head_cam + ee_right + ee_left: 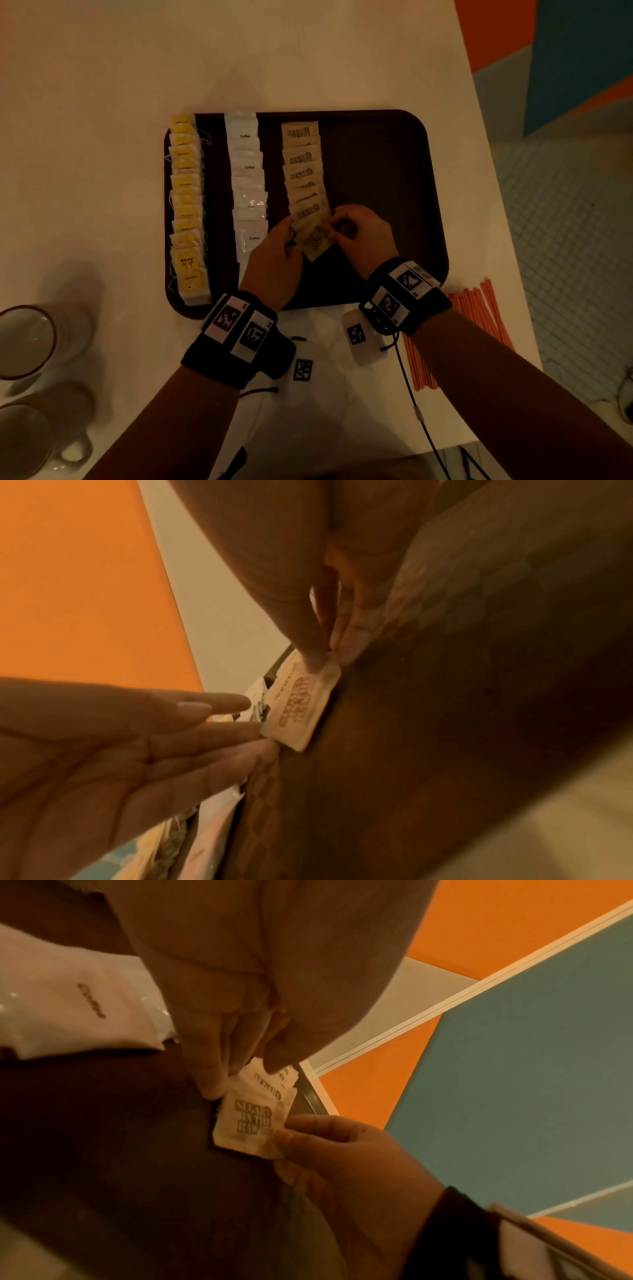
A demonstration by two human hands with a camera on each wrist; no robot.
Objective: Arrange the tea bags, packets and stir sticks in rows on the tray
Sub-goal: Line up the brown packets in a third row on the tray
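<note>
Reading "SUGAR IN THE RAW" packet [247, 1125]

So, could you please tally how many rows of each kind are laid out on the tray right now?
Yellow tea bags: 1 row
White coffee packets: 1 row
Brown sugar packets: 1 row
Orange stir sticks: 0 rows; they lie on the table beside the tray
Total: 3 rows

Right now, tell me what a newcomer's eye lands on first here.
Three neat rows on the dark tray: yellow tea bags leftmost, white coffee packets next, brown sugar packets third. Both hands meet at that row's near end, the right hand pinching a sugar packet. Orange stir sticks wait off the tray, right.
</note>
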